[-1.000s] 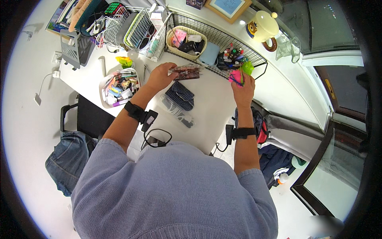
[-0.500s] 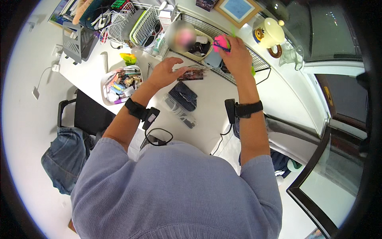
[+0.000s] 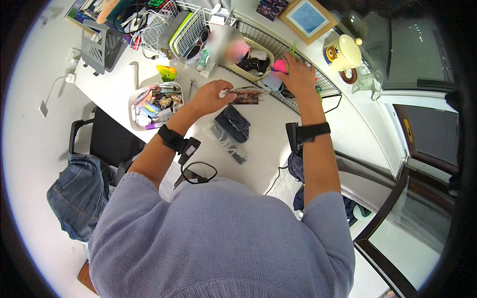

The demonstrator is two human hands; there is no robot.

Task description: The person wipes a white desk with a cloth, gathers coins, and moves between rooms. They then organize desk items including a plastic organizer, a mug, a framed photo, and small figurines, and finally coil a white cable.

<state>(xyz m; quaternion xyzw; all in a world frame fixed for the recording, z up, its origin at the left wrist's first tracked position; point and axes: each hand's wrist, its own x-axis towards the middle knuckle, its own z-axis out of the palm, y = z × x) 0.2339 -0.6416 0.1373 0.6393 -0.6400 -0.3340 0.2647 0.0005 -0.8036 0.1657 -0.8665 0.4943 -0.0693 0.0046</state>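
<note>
My left hand [image 3: 213, 98] is curled at the left edge of a dark, picture-printed card or packet [image 3: 247, 96] above the white desk, its fingers closed on that edge. My right hand [image 3: 301, 79] reaches over a black wire basket [image 3: 325, 82], thumb and fingers bent round a bright pink item [image 3: 280, 66]. Most of the pink item is hidden by the hand, and its kind does not show. A thin green strip [image 3: 293, 48] sticks up beside the fingers. Nearer to me lie a folded dark striped cloth [image 3: 232, 123] and a clear plastic case [image 3: 226, 142].
A cream bin [image 3: 268, 57] of dark items stands in the wire basket. To the left are a tub of small stationery [image 3: 134, 111], white baskets [image 3: 190, 35] and a grey stand [image 3: 94, 52]. A cream mug [image 3: 344, 53] and glass vase [image 3: 367, 82] stand right, near the window.
My left hand has closed on the card's edge. My right hand has come slightly nearer with the pink item, lower by the wire basket. The whole view has shifted a little.
</note>
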